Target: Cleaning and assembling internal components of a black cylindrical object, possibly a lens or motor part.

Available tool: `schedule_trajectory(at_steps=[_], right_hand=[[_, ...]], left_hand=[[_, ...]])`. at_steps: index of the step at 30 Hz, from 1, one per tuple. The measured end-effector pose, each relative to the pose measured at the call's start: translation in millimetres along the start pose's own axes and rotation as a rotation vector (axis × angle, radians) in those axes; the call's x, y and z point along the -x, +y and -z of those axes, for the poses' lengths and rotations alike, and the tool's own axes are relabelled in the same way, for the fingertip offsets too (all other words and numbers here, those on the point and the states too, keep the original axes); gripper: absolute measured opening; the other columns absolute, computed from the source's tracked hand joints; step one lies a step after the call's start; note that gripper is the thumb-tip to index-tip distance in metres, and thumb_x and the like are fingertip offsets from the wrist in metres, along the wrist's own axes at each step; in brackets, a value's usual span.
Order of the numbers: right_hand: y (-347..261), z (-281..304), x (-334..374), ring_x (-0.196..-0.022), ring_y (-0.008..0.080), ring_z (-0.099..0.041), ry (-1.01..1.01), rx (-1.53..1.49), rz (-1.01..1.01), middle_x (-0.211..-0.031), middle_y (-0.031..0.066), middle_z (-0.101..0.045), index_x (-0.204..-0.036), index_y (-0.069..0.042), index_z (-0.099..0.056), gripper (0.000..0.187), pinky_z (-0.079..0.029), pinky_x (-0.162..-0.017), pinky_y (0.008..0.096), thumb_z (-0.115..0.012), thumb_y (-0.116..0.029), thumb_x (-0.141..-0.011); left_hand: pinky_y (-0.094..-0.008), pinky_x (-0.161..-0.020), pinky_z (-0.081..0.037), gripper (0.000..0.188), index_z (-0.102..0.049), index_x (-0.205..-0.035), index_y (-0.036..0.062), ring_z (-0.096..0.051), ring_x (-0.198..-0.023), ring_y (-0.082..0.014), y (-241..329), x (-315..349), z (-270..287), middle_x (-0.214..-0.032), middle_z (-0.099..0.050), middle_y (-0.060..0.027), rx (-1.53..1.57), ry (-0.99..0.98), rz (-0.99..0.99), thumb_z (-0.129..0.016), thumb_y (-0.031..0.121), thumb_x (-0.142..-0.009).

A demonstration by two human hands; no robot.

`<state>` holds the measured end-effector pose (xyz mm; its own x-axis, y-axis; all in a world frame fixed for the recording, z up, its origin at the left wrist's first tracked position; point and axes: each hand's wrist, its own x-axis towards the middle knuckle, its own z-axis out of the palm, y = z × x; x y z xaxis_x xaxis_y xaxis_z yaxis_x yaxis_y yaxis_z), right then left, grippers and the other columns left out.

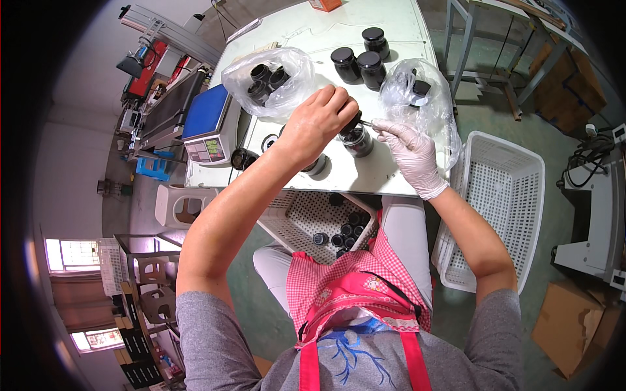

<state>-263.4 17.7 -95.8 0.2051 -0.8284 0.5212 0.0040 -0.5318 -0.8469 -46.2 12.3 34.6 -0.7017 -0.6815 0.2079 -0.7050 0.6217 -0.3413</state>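
In the head view, my left hand (321,122) grips a dark jar (352,124), held over a glass jar (357,143) standing near the table's (394,177) front edge. My gloved right hand (409,151) pinches a thin tool (368,123) beside the dark jar; I can't tell whether its tip is inside. I'd judge this one midway. Three lidded jars (372,69) at the back look done. Left to do, I think, are the jars in the bag (297,65), seemingly lidless, and the open one by the scale (207,151).
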Motion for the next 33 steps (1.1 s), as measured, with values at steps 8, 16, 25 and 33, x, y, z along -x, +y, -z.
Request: schedule_trajectory(at_steps=[8, 16, 25, 33], right_hand=[[3.6, -4.5, 3.2, -0.089, 0.0227, -0.070, 0.084, -0.028, -0.001, -0.101, 0.0097, -0.076, -0.122, -0.012, -0.077, 0.031, -0.056, -0.082, 0.0334, -0.068, -0.001, -0.094], [3.8, -3.2, 3.5, -0.088, 0.0230, -0.070, 0.083, 0.018, 0.018, -0.100, 0.0104, -0.075, -0.121, -0.012, -0.077, 0.029, -0.056, -0.081, 0.0338, -0.069, -0.002, -0.094], [-3.3, -1.9, 4.4, -0.097, 0.0209, -0.071, 0.058, 0.042, -0.012, -0.107, 0.0102, -0.076, -0.121, -0.008, -0.076, 0.026, -0.056, -0.087, 0.0325, -0.068, -0.002, -0.097], [-4.8, -3.2, 3.3, -0.090, 0.0237, -0.069, 0.095, 0.056, 0.038, -0.105, 0.0075, -0.078, -0.120, -0.012, -0.078, 0.028, -0.055, -0.084, 0.0341, -0.070, -0.004, -0.094]], left_hand=[[-0.0380, -0.092, -0.055, 0.040, -0.054, -0.119, 0.0081, -0.058, -0.116, -0.0277, 1.2, -0.4, 0.7, -0.117, -0.054, -0.0086, -0.002, -0.012, 0.003, -0.066, 0.008, -0.081], [-0.0382, -0.093, -0.055, 0.040, -0.054, -0.119, 0.0073, -0.058, -0.117, -0.0281, 2.3, -0.7, 0.9, -0.117, -0.054, -0.0092, -0.006, -0.040, 0.010, -0.066, 0.008, -0.081], [-0.0378, -0.093, -0.055, 0.041, -0.055, -0.120, 0.0081, -0.058, -0.117, -0.0280, 1.4, 0.2, 1.0, -0.119, -0.054, -0.0091, -0.003, -0.038, 0.008, -0.067, 0.008, -0.081], [-0.0382, -0.092, -0.055, 0.038, -0.055, -0.119, 0.0085, -0.058, -0.115, -0.0276, 1.6, -0.5, 2.3, -0.116, -0.054, -0.0089, -0.004, -0.037, 0.013, -0.066, 0.009, -0.082]])
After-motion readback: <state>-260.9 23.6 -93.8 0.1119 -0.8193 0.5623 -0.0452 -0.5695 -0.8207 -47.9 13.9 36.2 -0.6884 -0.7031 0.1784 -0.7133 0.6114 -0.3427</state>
